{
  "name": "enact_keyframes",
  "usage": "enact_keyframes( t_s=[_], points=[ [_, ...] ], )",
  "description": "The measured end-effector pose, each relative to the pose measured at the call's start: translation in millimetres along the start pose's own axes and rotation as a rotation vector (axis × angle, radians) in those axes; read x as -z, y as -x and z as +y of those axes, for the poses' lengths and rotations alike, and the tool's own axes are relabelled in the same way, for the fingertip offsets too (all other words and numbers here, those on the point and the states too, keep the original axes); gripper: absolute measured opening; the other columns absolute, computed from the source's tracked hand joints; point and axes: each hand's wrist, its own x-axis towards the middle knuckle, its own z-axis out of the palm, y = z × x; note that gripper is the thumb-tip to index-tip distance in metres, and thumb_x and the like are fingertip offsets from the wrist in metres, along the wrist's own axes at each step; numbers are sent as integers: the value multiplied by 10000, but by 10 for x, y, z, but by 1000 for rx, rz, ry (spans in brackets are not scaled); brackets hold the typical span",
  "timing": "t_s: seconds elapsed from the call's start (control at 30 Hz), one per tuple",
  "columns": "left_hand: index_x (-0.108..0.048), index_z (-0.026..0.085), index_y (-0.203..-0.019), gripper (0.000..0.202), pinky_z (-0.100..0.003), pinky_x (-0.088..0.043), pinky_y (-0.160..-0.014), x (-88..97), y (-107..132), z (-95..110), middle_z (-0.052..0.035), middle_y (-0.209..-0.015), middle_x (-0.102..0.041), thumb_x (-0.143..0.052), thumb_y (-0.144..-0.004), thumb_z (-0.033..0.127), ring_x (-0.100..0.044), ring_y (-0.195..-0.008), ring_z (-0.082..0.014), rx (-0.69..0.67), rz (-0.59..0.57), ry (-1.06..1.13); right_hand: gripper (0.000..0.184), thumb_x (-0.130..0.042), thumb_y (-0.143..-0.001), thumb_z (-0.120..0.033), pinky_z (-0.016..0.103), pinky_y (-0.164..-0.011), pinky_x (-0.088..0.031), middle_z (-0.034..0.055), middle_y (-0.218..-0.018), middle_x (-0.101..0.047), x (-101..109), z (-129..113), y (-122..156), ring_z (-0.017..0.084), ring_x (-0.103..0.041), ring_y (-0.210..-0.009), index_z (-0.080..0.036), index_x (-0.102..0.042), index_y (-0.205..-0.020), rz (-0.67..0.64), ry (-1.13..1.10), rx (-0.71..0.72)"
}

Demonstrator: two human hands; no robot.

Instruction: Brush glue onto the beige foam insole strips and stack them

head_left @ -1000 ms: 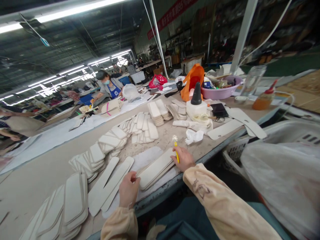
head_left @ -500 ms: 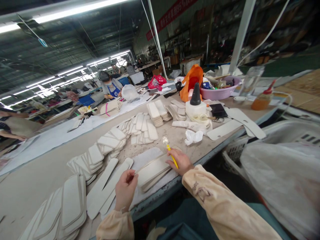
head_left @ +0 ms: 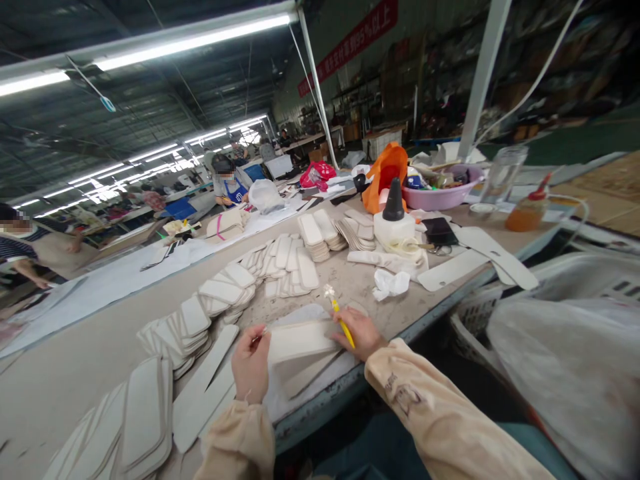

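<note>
My left hand [head_left: 251, 363] is closed, pinching the left end of a long cream panel [head_left: 300, 339]. The panel is raised a little and tilted above another pale piece [head_left: 307, 373] on a white sheet. My right hand [head_left: 361, 332] closes around a yellow-handled brush [head_left: 343, 323], whose tip carries a whitish clump. Its fingers also touch the panel's right end; whether they grip it is hard to tell. Left of my left hand lie two long pale strips [head_left: 207, 367] and fanned piles of rounded cream pieces [head_left: 145, 413]. More pieces [head_left: 290, 263] lie beyond the panel.
A white bottle with a black nozzle [head_left: 394, 223], crumpled tissue [head_left: 390, 284] and a lilac basin [head_left: 440, 196] stand toward the right. An amber squeeze bottle [head_left: 527, 210] is near the table edge. A plastic-covered crate [head_left: 550, 333] sits beside the table. Other people work at the far left.
The cream panel has been lifted off the pieces below and tilted, with both hands at its ends. The brush stays in my right hand. The whole view has shifted slightly.
</note>
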Motion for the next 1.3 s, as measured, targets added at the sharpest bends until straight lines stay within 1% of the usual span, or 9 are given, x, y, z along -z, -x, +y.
enact_keyframes(
  t_s=[0.07, 0.17, 0.3, 0.6, 0.73, 0.93, 1.1, 1.23, 1.3],
  points=[
    [-665, 162, -956, 407, -279, -465, -645, -15, -19, -143, -20, -786, -661, -659, -634, 412, -586, -678, -165, 71, -8, -24, 383, -734, -719, -306, 478, -1009, -355, 68, -1053, -648, -21, 4, 19, 252, -585, -1003, -228, -500, -1011, -75, 22, -21],
    [-673, 152, -939, 422, -285, -458, -649, -3, -2, -364, -24, -781, -661, -672, -606, 412, -578, -681, -168, 108, -20, -11, 523, -790, -645, -378, 525, -1045, -286, 72, -1140, -613, -38, -20, 30, 269, -546, -1090, -238, -497, -1055, -172, 26, -36],
    [-664, 147, -896, 386, -289, -455, -658, 25, 20, -523, -25, -767, -655, -688, -604, 400, -570, -685, -167, 119, -16, 22, 542, -795, -621, -349, 561, -1057, -232, 85, -1203, -581, -30, -85, 8, 280, -484, -1182, -247, -500, -1063, -248, 39, -50],
    [-646, 157, -882, 375, -292, -475, -685, 49, 71, -513, -25, -789, -657, -682, -624, 427, -585, -727, -176, 108, -52, 48, 506, -789, -628, -355, 593, -1061, -175, 64, -1105, -610, -35, -96, -6, 268, -505, -1126, -239, -518, -1039, -282, 69, -46],
    [-640, 146, -899, 403, -331, -494, -700, 61, 88, -515, -48, -802, -668, -624, -648, 460, -608, -726, -201, 63, -60, -87, 433, -763, -673, -353, 599, -1068, -145, 42, -1046, -628, -20, -109, -23, 259, -516, -1103, -246, -527, -1020, -297, 71, -31],
    [-668, 175, -853, 349, -391, -484, -805, 149, 75, -539, -85, -888, -692, -609, -635, 441, -624, -825, -252, 12, -175, -213, 361, -735, -732, -375, 599, -1075, -116, 45, -1083, -626, 2, -151, -32, 246, -529, -1109, -236, -542, -1003, -311, 88, -34],
    [-657, 176, -954, 385, -419, -470, -828, 233, 67, -550, -92, -936, -699, -527, -706, 440, -624, -844, -260, 3, -232, -354, 319, -692, -780, -424, 590, -1076, -134, 37, -1045, -641, -8, -157, -34, 237, -551, -1082, -233, -543, -987, -307, 111, -20],
    [-653, 179, -980, 398, -407, -464, -854, 281, 86, -555, -87, -963, -698, -564, -707, 455, -626, -879, -256, 34, -196, -333, 252, -655, -820, -414, 578, -1075, -161, 24, -996, -658, -28, -160, -55, 226, -579, -1043, -228, -550, -953, -290, 133, -27],
    [-657, 179, -967, 402, -395, -478, -831, 300, 137, -553, -83, -948, -696, -615, -675, 452, -633, -849, -246, 55, -124, -248, 221, -633, -839, -412, 566, -1078, -174, 19, -958, -667, -31, -166, -67, 220, -600, -999, -226, -559, -934, -284, 146, -32]
  ],
)
